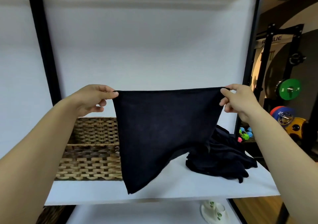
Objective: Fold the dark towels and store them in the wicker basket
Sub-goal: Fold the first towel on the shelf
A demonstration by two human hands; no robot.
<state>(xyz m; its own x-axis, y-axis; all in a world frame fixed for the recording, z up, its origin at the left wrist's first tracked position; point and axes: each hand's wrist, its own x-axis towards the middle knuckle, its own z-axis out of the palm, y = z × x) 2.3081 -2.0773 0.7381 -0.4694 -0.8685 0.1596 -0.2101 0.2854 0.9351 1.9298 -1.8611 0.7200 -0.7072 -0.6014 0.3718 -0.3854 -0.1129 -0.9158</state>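
White fills most of the view: a plain white backdrop (146, 43) rises behind a white counter (172, 187), framed by black uprights. Held up in the air over the counter, at the centre of the view, is a dark towel (163, 134), nearly black, stretched flat by its two top corners so its upper edge runs straight from hand to hand; its lower edge hangs unevenly, with one corner dipping low toward the counter's front edge. To the left, partly hidden behind the towel, a wicker basket (91, 148) of woven brown strands sits on the counter. To the right, behind and below the held towel, a heap of more dark towels (222, 161) lies crumpled on the counter. The person's left hand (91, 100) pinches the towel's top left corner between thumb and fingers, the other fingers curled under. The right hand (239, 98) pinches the top right corner the same way. Far right, beyond the backdrop, coloured weight plates (290, 89) and small dumbbells (246, 134) are visible.
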